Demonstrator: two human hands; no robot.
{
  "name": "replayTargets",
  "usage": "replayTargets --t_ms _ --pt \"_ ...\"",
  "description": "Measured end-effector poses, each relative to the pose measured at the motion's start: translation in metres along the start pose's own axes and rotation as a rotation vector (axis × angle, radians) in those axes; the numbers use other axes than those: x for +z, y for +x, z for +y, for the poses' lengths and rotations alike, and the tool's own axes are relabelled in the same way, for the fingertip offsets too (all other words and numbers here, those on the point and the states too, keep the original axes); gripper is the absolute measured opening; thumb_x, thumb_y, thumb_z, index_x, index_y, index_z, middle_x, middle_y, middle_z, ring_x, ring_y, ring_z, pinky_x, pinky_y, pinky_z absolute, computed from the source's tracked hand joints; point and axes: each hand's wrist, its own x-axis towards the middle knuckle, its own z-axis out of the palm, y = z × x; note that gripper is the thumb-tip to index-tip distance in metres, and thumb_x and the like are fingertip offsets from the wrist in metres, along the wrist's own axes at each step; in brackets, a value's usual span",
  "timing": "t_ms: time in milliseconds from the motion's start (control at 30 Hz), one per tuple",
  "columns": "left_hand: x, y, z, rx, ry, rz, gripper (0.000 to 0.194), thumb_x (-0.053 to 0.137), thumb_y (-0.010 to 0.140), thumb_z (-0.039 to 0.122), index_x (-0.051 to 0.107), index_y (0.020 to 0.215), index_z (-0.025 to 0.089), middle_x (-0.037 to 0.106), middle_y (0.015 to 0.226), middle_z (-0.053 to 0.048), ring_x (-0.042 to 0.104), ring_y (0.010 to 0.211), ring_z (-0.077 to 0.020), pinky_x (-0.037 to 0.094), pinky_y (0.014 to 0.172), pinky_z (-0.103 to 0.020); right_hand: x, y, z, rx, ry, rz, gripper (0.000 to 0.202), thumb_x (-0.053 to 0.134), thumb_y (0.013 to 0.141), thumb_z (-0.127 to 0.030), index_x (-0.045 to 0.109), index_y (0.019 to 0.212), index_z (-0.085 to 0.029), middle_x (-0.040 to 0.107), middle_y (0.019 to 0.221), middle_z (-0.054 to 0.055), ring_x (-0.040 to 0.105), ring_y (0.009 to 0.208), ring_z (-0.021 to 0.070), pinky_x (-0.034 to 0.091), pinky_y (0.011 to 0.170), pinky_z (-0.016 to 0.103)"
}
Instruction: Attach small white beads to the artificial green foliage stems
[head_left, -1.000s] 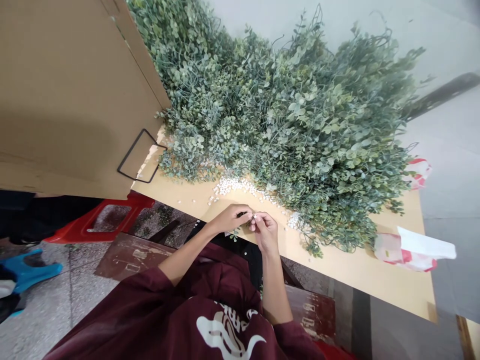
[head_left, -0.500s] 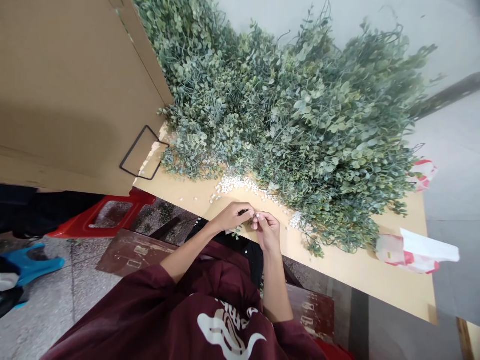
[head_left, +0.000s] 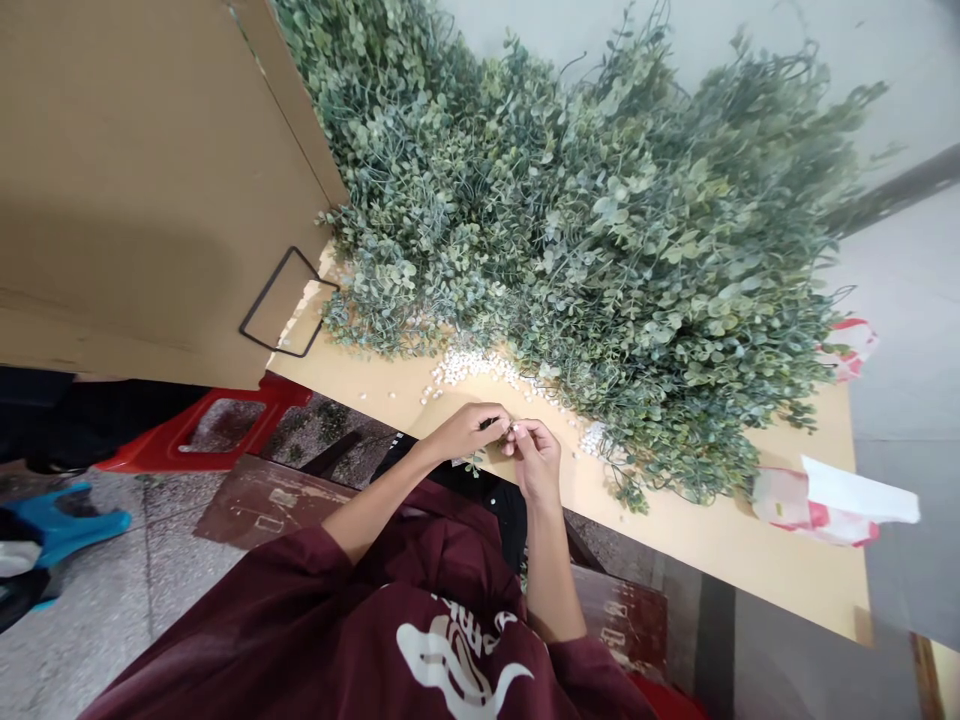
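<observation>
Close to the table's front edge, my left hand [head_left: 478,430] is closed on a green leafy sprig [head_left: 474,463], whose leaves hang below the fingers. My right hand [head_left: 538,458] meets it fingertip to fingertip, pinching a small white bead-like piece [head_left: 515,428] by the sprig's stem end. Just beyond my hands lies a loose spread of small white pieces [head_left: 472,367]. Behind them rises a large heap of artificial greenery [head_left: 570,220]. The stem between my fingers is mostly hidden.
A big cardboard box [head_left: 150,180] stands at the left, with a black wire frame [head_left: 289,303] against its corner. A red and white plastic bag [head_left: 832,503] lies on the table's [head_left: 787,570] right part. Red and blue stools [head_left: 67,520] are on the floor at left.
My hands stay together in almost the same place. The fingers of my right hand have shifted very slightly at the stem end.
</observation>
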Motion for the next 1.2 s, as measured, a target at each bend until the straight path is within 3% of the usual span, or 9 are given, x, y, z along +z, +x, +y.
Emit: replayTargets --t_ms 533,733,1067,1200 --pt "0.000 0.001 0.000 0.046 0.028 -0.032 0.041 0.039 0.096 0.043 0.063 0.080 0.013 0.062 0.079 -0.004 0.057 0.074 -0.0131 0.042 0.073 -0.023 -0.006 0.006 -0.005 0.055 0.032 -0.124 0.022 0.072 0.077 -0.039 0.059 0.082 -0.021 0.056 0.067 -0.004 0.050 0.052 0.0087 0.043 0.054 0.024" --pt "0.004 -0.001 0.002 0.012 0.051 0.027 0.038 0.040 0.095 0.039 0.060 0.076 0.014 0.059 0.078 -0.002 0.054 0.073 -0.0125 0.041 0.072 -0.023 -0.001 0.006 -0.005 -0.031 0.012 -0.028 0.025 0.071 0.076 -0.043 0.060 0.083 -0.021 0.058 0.067 -0.003 0.049 0.051 0.0094 0.043 0.054 0.024" --pt "0.008 0.000 -0.001 -0.006 0.110 0.114 0.031 0.043 0.093 0.035 0.056 0.073 0.014 0.054 0.071 0.000 0.050 0.069 -0.0118 0.039 0.068 -0.022 0.004 0.004 -0.001 -0.152 -0.135 0.061 0.019 0.069 0.079 -0.037 0.067 0.082 -0.018 0.059 0.062 -0.003 0.051 0.054 0.0105 0.042 0.057 0.025" --pt "0.009 0.002 0.000 -0.005 0.109 0.140 0.029 0.043 0.092 0.033 0.058 0.076 0.015 0.057 0.074 -0.001 0.052 0.071 -0.0124 0.040 0.070 -0.023 0.001 0.009 -0.007 -0.176 -0.231 0.041 0.023 0.066 0.081 -0.040 0.070 0.084 -0.018 0.061 0.063 -0.002 0.053 0.056 0.0120 0.044 0.058 0.026"
